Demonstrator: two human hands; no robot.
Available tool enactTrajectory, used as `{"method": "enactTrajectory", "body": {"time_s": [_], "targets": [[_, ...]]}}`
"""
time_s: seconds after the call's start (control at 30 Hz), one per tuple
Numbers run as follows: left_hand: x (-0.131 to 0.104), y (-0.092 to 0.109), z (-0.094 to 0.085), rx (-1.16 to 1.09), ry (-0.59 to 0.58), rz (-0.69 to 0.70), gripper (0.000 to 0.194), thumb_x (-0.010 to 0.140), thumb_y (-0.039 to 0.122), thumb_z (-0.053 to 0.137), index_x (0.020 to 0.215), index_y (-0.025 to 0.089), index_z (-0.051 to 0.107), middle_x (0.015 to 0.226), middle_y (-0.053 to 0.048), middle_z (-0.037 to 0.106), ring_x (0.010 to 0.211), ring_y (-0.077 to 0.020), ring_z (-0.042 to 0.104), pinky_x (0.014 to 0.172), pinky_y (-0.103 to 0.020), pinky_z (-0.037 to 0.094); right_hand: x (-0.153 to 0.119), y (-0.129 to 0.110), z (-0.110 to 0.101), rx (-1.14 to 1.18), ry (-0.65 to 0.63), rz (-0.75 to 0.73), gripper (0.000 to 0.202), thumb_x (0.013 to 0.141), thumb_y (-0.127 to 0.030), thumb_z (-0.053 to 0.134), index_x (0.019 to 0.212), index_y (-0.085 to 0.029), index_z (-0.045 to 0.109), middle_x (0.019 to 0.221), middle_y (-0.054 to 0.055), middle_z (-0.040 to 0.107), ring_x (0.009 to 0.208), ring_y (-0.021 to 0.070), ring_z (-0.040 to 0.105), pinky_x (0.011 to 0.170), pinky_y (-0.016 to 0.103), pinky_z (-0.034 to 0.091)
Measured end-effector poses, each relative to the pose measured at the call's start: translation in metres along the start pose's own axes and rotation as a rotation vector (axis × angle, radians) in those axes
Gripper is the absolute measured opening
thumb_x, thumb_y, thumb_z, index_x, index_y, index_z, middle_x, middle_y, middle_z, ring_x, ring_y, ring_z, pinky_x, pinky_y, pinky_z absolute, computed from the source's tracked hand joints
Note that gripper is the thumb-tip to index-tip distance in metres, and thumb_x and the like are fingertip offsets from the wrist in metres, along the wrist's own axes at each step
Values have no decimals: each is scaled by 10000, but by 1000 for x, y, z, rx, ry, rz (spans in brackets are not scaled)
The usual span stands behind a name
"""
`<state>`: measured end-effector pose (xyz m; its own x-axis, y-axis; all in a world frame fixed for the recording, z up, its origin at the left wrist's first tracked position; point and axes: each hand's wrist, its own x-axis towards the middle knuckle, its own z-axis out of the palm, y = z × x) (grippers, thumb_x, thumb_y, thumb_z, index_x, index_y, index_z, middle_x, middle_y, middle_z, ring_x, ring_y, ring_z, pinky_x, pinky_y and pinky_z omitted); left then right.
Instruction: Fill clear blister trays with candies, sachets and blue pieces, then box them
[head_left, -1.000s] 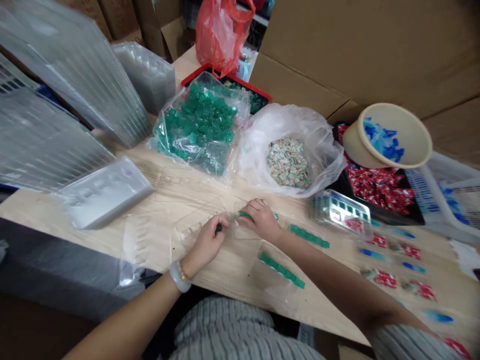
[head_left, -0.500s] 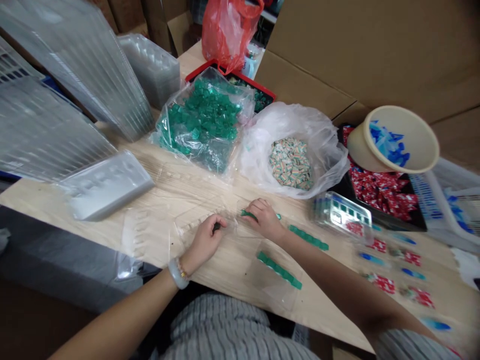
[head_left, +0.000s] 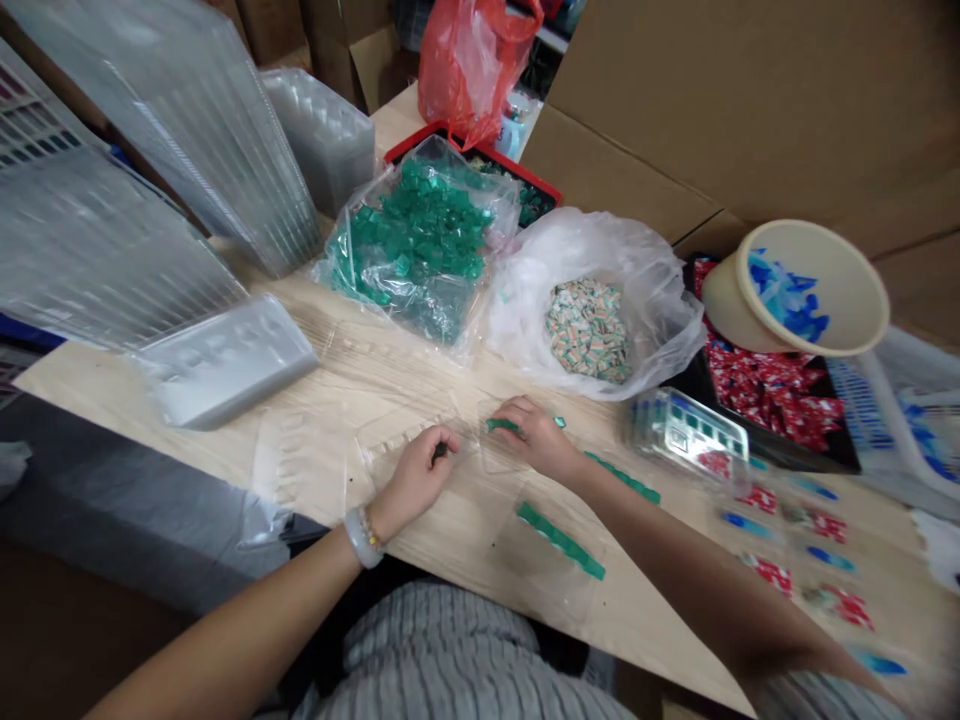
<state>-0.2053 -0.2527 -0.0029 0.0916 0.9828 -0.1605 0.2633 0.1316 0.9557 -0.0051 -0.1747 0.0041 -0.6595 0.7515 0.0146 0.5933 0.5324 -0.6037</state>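
Fingers point(head_left: 504, 424) pinching green candy point(head_left: 498, 425), candy bags point(head_left: 420, 240) behind

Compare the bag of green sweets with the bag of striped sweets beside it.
The green-sweet bag is clear film, heaped high and gathered around its load; the striped-sweet bag is milky white and lies wide open, with a smaller pile low in its middle. The green-sweet bag sits left of the striped-sweet bag. Both rest on the wooden table, beyond the hands.
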Motion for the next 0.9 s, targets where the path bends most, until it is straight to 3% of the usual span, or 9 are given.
{"method": "enactTrajectory", "body": {"time_s": [0.2, 0.33, 0.5, 0.63, 0.73, 0.9], "targets": [[0, -7, 3, 28, 0, 7, 258, 637, 21, 370, 787, 160, 527, 782, -6, 565, 762, -134, 512, 712, -267, 410, -1, 12, 8, 343, 56, 205, 142, 745, -301, 555, 801, -171, 567, 736, 26, 564, 682, 130, 528, 629, 268, 432], [0, -9, 3, 27, 5, 9, 267, 635, 17, 371, 798, 159, 529, 785, -4, 566, 764, -132, 513, 706, -261, 408, -2, 15, 6, 369, 35, 231, 180, 735, -354, 570, 763, -175, 565, 702, 11, 554, 660, 123, 524, 610, 258, 426], [0, -6, 2, 26, -9, 2, 256, 634, 21, 373, 789, 154, 526, 773, -8, 560, 755, -135, 511, 697, -263, 405, 0, 5, -4, 152, 1, 48, 183, 798, -336, 513, 727, -177, 570, 690, 26, 564, 699, 140, 517, 663, 283, 418], [0, -8, 2, 26, -2, 6, 253, 633, 26, 375, 789, 155, 525, 781, -13, 561, 765, -141, 510, 711, -274, 403, 3, -9, -5, -181, -161, -120, 162, 826, -252, 478, 797, -154, 604, 769, 71, 582, 806, 180, 495, 747, 327, 400], [-1, -9, 2, 24, 2, 16, 256, 632, 26, 377, 797, 159, 521, 789, -14, 560, 771, -144, 510, 721, -283, 406, 1, -13, 0, -347, -194, -99, 167, 825, -229, 475, 832, -140, 615, 816, 90, 587, 851, 202, 479, 766, 346, 392], [-3, -7, 0, -49, -51, 45, 272, 660, 49, 395, 875, 153, 524, 865, -36, 554, 836, -156, 508, 785, -312, 410, -9, -5, 12, -301, -61, 24, 275, 777, -286, 555, 1008, -137, 575, 941, 98, 579, 897, 205, 479, 792, 352, 394]]}}
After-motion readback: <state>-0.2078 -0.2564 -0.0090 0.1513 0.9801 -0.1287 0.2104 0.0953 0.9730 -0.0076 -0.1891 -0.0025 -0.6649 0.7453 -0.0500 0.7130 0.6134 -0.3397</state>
